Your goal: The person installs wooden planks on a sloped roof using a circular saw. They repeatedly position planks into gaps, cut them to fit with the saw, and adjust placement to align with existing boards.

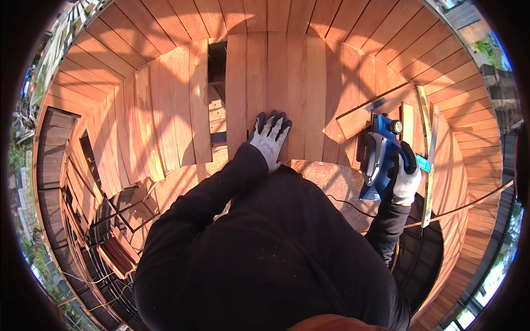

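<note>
The left hand (pixel 269 138), in a white glove with dark fingertips, lies open and flat, fingers spread, on a set of loose reddish boards (pixel 276 94) laid side by side over the wooden deck (pixel 386 38). Its palm rests near the boards' near ends, just above the black sleeve of the person's arm. The right hand (pixel 406 182), also in a white glove, is closed around the handle of a blue electric planer (pixel 383 157), which sits low on the right, its front end pointing away from the person and resting on or just over a short loose board (pixel 370 113) that lies slanted across the deck planks. A thin black cord (pixel 342 201) runs from the planer's rear toward the person's body. Just right of the planer a long yellowish straightedge (pixel 428 160) lies along the deck, close to the right hand. To the left of the loose boards there is a dark open gap (pixel 217 71) in the deck, with framing showing below it, and beyond that another group of pale boards (pixel 165 110) fans out. Strong sunlight throws striped shadows across the wood.
</note>
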{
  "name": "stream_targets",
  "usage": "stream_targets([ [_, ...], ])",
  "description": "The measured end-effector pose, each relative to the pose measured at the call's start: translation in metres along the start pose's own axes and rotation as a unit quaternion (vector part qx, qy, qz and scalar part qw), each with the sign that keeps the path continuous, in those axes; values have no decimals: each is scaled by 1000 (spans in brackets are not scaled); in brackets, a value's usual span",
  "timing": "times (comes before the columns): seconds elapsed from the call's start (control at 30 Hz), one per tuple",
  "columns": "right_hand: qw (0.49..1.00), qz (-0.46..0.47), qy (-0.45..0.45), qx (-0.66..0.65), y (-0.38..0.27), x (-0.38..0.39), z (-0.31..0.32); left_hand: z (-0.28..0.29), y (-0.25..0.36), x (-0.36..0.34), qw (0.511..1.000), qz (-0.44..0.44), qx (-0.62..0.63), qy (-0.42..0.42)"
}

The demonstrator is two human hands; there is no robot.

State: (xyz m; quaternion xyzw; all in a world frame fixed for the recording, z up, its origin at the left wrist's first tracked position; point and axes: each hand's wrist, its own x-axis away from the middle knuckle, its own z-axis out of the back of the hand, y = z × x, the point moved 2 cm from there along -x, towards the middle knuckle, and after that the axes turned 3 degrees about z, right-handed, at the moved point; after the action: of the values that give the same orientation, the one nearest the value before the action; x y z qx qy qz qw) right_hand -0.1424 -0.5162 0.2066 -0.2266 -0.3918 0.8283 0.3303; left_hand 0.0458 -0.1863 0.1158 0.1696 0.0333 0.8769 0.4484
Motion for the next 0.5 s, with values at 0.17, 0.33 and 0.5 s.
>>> stream_targets([
  [0.17,1000,-9,-14,-7,8,-1,2,13,-14,3,997,-47,61,23],
  [0.33,998,-44,-11,-46,-3,3,0,31,-86,16,942,98,204,246],
  [0.5,996,-44,4,-76,-13,6,-8,0,-147,3,876,220,317,290],
])
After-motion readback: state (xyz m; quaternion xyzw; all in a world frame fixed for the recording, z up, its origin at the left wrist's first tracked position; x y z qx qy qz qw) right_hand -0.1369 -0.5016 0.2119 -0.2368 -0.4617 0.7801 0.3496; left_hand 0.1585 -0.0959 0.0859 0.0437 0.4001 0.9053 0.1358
